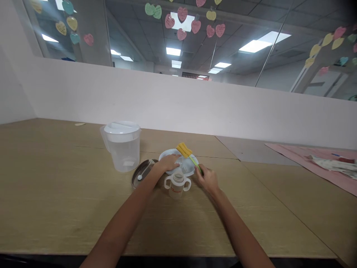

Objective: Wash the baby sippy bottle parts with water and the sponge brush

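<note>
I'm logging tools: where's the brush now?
In the head view, the brush is just right of centre, in the right hand, its yellow head by the far rim of the white dish.

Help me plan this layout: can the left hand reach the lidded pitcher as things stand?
Probably yes: the left hand is near the lidded pitcher, and the round tray between them looks low enough to reach over. It must first leave the white bowl.

Wood-toned worktop, bearing lidded translucent pitcher, round dark tray, white dish, two-handled bottle just before dish, pink cloth at far right.
</note>
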`<action>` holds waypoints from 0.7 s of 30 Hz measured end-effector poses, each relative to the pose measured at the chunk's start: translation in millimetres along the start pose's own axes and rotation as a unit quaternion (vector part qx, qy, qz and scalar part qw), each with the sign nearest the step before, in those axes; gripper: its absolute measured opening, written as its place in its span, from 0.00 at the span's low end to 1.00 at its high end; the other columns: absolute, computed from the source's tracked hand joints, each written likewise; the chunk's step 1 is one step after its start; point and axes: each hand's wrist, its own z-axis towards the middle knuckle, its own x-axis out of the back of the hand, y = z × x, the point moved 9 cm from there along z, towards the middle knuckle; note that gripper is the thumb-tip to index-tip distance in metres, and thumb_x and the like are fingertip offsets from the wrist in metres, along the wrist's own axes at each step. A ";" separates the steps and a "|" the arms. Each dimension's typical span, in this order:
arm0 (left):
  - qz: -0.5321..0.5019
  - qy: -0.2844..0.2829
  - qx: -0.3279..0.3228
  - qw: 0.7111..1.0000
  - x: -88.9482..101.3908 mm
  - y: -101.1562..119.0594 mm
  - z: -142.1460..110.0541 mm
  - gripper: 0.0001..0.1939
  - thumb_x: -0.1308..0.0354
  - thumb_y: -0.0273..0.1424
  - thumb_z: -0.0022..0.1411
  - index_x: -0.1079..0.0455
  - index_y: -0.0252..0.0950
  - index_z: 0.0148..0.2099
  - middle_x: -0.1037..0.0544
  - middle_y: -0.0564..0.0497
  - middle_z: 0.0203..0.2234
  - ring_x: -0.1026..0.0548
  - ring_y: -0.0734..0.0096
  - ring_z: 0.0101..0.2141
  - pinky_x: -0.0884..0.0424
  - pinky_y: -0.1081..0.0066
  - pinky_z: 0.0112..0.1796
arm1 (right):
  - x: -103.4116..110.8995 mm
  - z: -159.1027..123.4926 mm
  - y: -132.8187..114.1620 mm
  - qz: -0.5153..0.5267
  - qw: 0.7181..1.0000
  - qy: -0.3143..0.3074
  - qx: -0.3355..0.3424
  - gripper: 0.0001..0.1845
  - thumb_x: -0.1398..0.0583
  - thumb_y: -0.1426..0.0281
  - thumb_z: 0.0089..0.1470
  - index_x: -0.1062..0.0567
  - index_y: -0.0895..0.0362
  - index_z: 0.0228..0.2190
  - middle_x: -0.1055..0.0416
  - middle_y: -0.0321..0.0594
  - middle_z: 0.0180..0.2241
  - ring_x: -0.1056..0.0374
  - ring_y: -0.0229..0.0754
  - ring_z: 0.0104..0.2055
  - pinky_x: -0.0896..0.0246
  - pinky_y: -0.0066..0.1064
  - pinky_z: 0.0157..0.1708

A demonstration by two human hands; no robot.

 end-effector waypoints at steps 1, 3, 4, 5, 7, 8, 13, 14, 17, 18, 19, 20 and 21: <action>-0.008 -0.003 -0.007 1.000 -4.8 0.5 1.2 0.24 0.45 0.32 0.56 0.39 0.36 0.56 0.33 0.44 0.55 0.34 0.61 0.53 0.40 0.69 0.51 | -0.1 0.0 0.0 0.001 1.000 0.000 0.000 0.27 0.57 0.57 0.60 0.26 0.59 0.29 0.27 0.43 0.22 0.36 0.36 0.21 0.56 0.26 0.23; -0.028 -0.003 -0.007 1.000 -9.6 0.3 3.4 0.23 0.45 0.33 0.57 0.38 0.36 0.55 0.32 0.44 0.53 0.33 0.61 0.51 0.39 0.68 0.51 | 0.2 0.0 0.1 0.002 1.000 0.001 -0.001 0.27 0.57 0.57 0.60 0.26 0.59 0.29 0.27 0.42 0.22 0.37 0.36 0.21 0.56 0.26 0.23; -0.038 0.001 -0.005 0.999 -9.9 0.4 4.3 0.21 0.46 0.35 0.57 0.36 0.36 0.53 0.29 0.44 0.51 0.31 0.60 0.49 0.38 0.67 0.49 | 0.4 0.1 0.4 0.000 1.000 0.002 -0.003 0.27 0.57 0.56 0.60 0.26 0.59 0.29 0.28 0.42 0.22 0.37 0.36 0.21 0.56 0.26 0.22; -0.050 0.005 -0.003 0.999 -9.4 0.8 5.2 0.20 0.46 0.36 0.57 0.35 0.35 0.51 0.27 0.44 0.47 0.29 0.60 0.46 0.36 0.66 0.47 | 0.5 0.1 0.8 -0.003 1.000 0.004 -0.005 0.27 0.57 0.56 0.60 0.26 0.59 0.28 0.28 0.42 0.21 0.38 0.36 0.20 0.57 0.26 0.22; -0.075 0.017 0.000 0.997 -7.3 2.2 6.9 0.16 0.45 0.37 0.56 0.32 0.34 0.45 0.24 0.45 0.38 0.27 0.60 0.40 0.34 0.66 0.42 | 0.0 0.3 2.1 -0.012 1.000 0.005 -0.010 0.28 0.57 0.56 0.60 0.26 0.59 0.28 0.29 0.42 0.20 0.39 0.36 0.20 0.57 0.26 0.22; -0.089 0.023 -0.001 0.996 -5.8 3.0 7.6 0.14 0.43 0.36 0.54 0.31 0.34 0.42 0.24 0.47 0.35 0.27 0.61 0.38 0.33 0.67 0.40 | -0.8 0.4 3.1 -0.016 1.000 0.004 -0.013 0.28 0.58 0.56 0.60 0.26 0.60 0.28 0.29 0.42 0.20 0.39 0.36 0.20 0.58 0.26 0.22; -0.169 0.070 -0.020 0.983 13.0 4.1 10.1 0.16 0.38 0.28 0.47 0.32 0.34 0.40 0.26 0.49 0.36 0.28 0.66 0.38 0.32 0.70 0.40 | -5.1 1.3 13.2 -0.016 0.998 -0.007 -0.055 0.26 0.59 0.59 0.61 0.28 0.60 0.35 0.29 0.42 0.22 0.38 0.37 0.20 0.58 0.26 0.21; -0.182 0.081 -0.023 0.980 19.9 3.6 9.6 0.19 0.37 0.27 0.46 0.33 0.34 0.43 0.26 0.49 0.38 0.28 0.67 0.40 0.32 0.70 0.40 | -4.9 1.4 15.6 -0.008 0.998 -0.005 -0.067 0.25 0.60 0.60 0.61 0.29 0.60 0.37 0.29 0.42 0.23 0.38 0.37 0.21 0.57 0.26 0.21; -0.255 0.130 -0.040 0.957 49.4 4.0 2.7 0.30 0.38 0.27 0.46 0.40 0.36 0.53 0.31 0.46 0.47 0.29 0.68 0.43 0.31 0.70 0.40 | -1.9 1.8 18.5 0.033 0.996 0.015 -0.082 0.24 0.62 0.62 0.62 0.31 0.60 0.41 0.28 0.43 0.27 0.35 0.40 0.25 0.51 0.27 0.23; -0.309 0.156 -0.055 0.936 62.2 4.8 -2.1 0.33 0.38 0.26 0.45 0.41 0.36 0.55 0.33 0.44 0.49 0.30 0.67 0.44 0.31 0.70 0.40 | -0.5 1.8 17.7 0.043 0.996 0.023 -0.080 0.24 0.62 0.63 0.62 0.32 0.60 0.42 0.28 0.43 0.28 0.34 0.41 0.27 0.49 0.27 0.25; -0.355 0.177 -0.069 0.916 73.8 5.8 -7.3 0.34 0.37 0.25 0.45 0.42 0.37 0.56 0.34 0.43 0.50 0.30 0.66 0.44 0.30 0.70 0.39 | 1.1 1.8 16.1 0.048 0.996 0.031 -0.073 0.23 0.61 0.63 0.61 0.32 0.60 0.43 0.28 0.44 0.29 0.34 0.41 0.28 0.47 0.28 0.26; -0.385 0.194 -0.079 0.899 84.3 6.9 -12.9 0.35 0.38 0.25 0.44 0.42 0.38 0.56 0.36 0.43 0.51 0.30 0.66 0.45 0.30 0.70 0.38 | 2.8 1.7 13.6 0.048 0.996 0.037 -0.061 0.23 0.60 0.63 0.61 0.32 0.60 0.43 0.28 0.44 0.30 0.34 0.42 0.29 0.47 0.28 0.27; -0.405 0.209 -0.088 0.886 93.6 8.4 -18.6 0.35 0.38 0.25 0.44 0.41 0.39 0.56 0.36 0.43 0.52 0.30 0.66 0.45 0.30 0.70 0.38 | 4.8 1.5 10.6 0.046 0.997 0.045 -0.047 0.22 0.60 0.64 0.61 0.32 0.60 0.42 0.28 0.44 0.30 0.34 0.41 0.29 0.46 0.28 0.27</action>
